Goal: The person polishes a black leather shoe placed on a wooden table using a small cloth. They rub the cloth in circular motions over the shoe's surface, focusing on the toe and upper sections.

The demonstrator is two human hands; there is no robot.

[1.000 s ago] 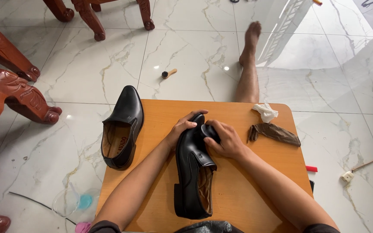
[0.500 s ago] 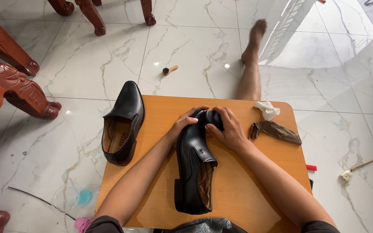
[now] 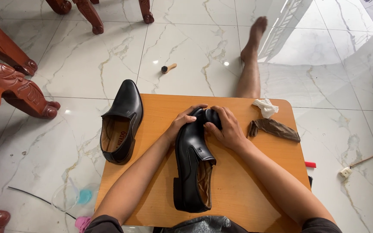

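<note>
1. I see the black leather dress shoe (image 3: 193,166) lying on the orange wooden table (image 3: 238,190), toe pointing away from me, heel toward the near edge, tipped a little so its brown lining shows.
2. My left hand (image 3: 181,125) comes in from the lower left with the forearm laid across the tabletop; its fingers are curled and pressed against the left side of the toe, thumb up on the upper.
3. My right hand (image 3: 226,129) reaches from the lower right, wrist bent inward. Its fingers are closed around a small dark pad or cloth (image 3: 212,117), pressing it onto the right of the toe cap; I cannot tell exactly what the pad is.
4. The toe sits between the two hands, touching both.
5. The second black shoe (image 3: 121,123) lies at the table's left edge, partly hanging over it, well apart from my hands.
6. Right of my right hand lie a brown sock-like cloth (image 3: 275,129) and a crumpled white cloth (image 3: 265,108).
7. Beyond the table, a bare leg (image 3: 250,64) stretches over the marble floor (image 3: 87,64), with a small brush (image 3: 168,68) near it.
</note>
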